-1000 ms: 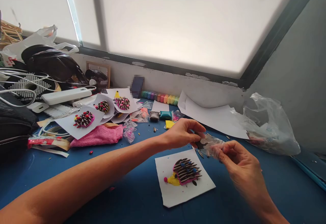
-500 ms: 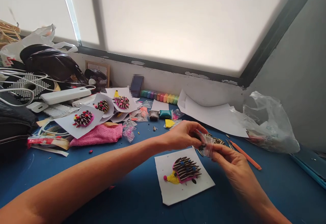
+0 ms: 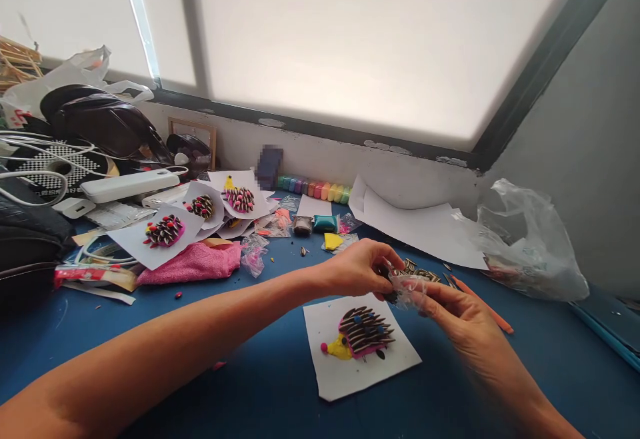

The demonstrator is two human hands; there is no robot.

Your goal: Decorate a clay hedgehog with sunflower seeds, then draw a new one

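Between my hands, above the table, is a small see-through plastic wrapper [image 3: 409, 288] with something dark in its left end. My left hand [image 3: 363, 267] has its fingers closed round that dark end. With thumb and fingers pinched, my right hand [image 3: 453, 312] grips the wrapper's right edge. Just below lies a white paper square [image 3: 327, 378] carrying a hedgehog figure [image 3: 367, 332]: spines of striped seeds, a pink body, a yellow face, a red nose and blue dots. A pile of sunflower seeds [image 3: 423, 274] is partly hidden behind my hands.
Orange scissors or a pen-like orange tool [image 3: 485, 304] lies right of the seeds. Several finished hedgehog cards [image 3: 167, 231] rest on a pink cloth [image 3: 193, 266] at left. Farther back are teal clay [image 3: 325, 224], yellow clay [image 3: 333, 242], white sheets [image 3: 415, 222] and a plastic bag [image 3: 535, 246].
The wrapper has tilted from upright to flatter and sunk slightly, its right end still in my right fingers. My left fingers have shifted a little left and down on its dark end.
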